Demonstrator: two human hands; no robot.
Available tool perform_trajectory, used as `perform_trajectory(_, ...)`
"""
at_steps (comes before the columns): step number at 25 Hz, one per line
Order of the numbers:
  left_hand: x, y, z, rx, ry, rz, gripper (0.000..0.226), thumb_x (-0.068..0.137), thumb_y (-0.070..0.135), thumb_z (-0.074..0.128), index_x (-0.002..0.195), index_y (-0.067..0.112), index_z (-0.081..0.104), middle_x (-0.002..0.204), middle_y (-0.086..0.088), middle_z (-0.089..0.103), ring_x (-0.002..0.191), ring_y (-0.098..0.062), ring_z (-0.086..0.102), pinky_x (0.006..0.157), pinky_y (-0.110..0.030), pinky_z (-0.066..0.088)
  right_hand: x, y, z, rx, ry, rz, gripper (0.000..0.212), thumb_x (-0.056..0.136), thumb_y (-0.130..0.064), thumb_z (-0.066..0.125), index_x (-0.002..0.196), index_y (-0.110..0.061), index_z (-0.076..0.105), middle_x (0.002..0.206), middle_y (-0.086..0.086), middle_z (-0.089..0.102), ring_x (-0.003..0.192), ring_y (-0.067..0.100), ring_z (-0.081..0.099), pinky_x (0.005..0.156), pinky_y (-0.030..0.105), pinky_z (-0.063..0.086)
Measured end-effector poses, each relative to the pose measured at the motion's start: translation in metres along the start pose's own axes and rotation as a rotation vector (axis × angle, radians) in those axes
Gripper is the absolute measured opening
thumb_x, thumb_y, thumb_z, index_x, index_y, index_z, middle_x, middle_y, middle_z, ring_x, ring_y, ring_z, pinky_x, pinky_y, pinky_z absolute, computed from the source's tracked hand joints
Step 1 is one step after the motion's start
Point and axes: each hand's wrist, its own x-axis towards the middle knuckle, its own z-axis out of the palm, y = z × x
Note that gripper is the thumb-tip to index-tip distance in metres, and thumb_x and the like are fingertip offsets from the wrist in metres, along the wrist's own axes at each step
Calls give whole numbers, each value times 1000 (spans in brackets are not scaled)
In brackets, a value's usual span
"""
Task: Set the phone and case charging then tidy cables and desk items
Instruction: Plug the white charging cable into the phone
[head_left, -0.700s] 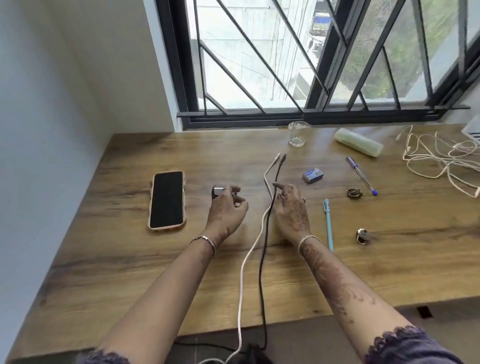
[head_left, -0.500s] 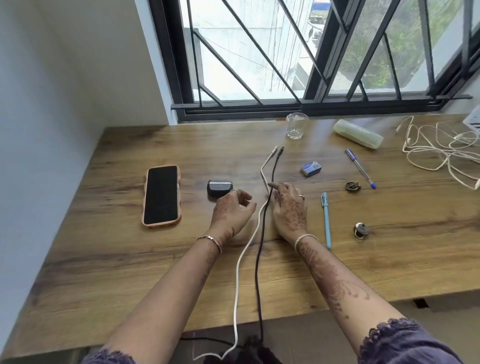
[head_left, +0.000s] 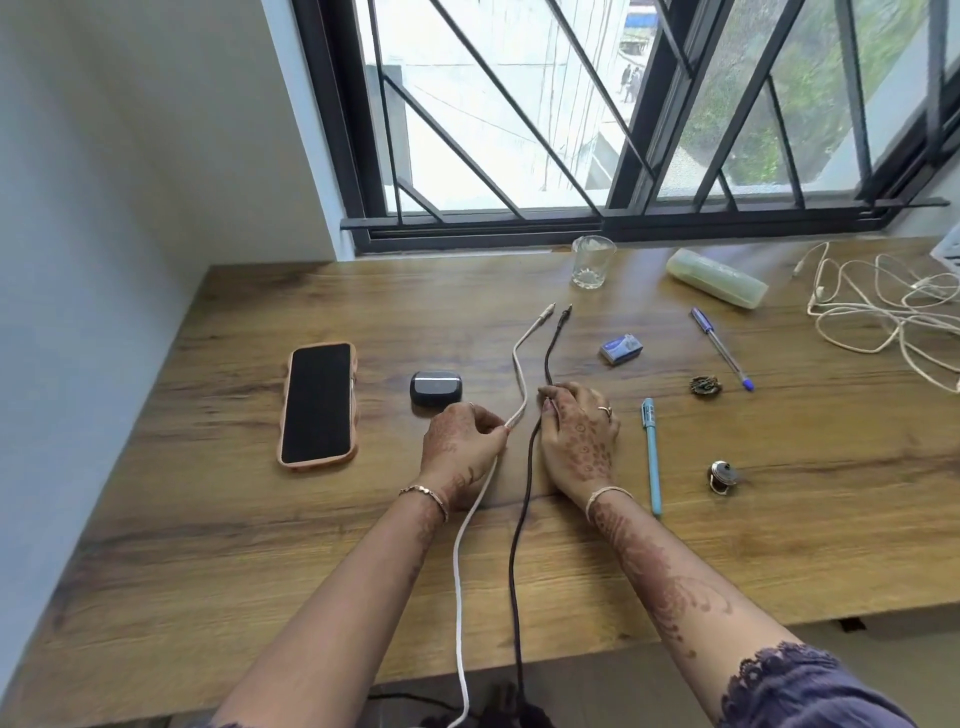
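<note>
A phone in a peach cover lies screen up at the left of the wooden desk. A dark earbud case sits just right of it. A white cable and a black cable run from the near edge up the desk's middle, plugs free near the glass. My left hand pinches the white cable below the case. My right hand lies over the black cable, fingertips pinching it.
A drinking glass and a pale green pouch stand by the window. A small blue box, two pens, two small metal trinkets and a tangled white cord lie at the right.
My left hand let go of the earbud case, which now rests on the desk, and moved right to pinch the white cable. My right hand stayed on the black cable.
</note>
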Motion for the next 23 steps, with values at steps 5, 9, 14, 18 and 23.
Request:
perform_trajectory(5,-2,-11,-18,-227,32,-117,11,83,24,70,92,18,73,95,-2,73,92,-21,68,82,-30,53,0,-2,-4,74,30,-14,27,95,-29,47,116,-28,62,131,-1,48,124,21,39,103,42,31)
perform_trajectory(9,-17,-9,-36,-246,-12,-93,16,85,21,68,99,13,72,90,-2,70,77,-10,60,70,-23,48,-6,-7,-6,143,150,-93,25,92,-18,52,113,-25,63,123,-2,55,117,21,46,96,40,30)
perform_trajectory(14,-30,-14,-54,-332,-28,-56,11,85,17,68,94,12,72,75,2,65,62,-6,55,60,-20,47,-3,-35,-10,272,155,-148,26,93,-18,46,112,-20,64,106,1,65,102,20,56,91,32,38)
perform_trajectory(18,-45,-20,-67,-391,-17,-4,7,85,17,69,90,16,72,68,6,62,62,-6,55,60,-20,46,-2,-63,-14,446,-32,128,29,99,-28,39,88,-18,64,78,-2,70,76,19,61,70,30,44)
perform_trajectory(23,-64,-27,-82,-435,-22,35,16,84,13,70,99,7,72,74,2,64,62,-7,54,56,-16,47,-4,-88,-6,1173,-419,705,50,101,-37,31,77,-5,61,53,6,67,39,13,59,39,20,44)
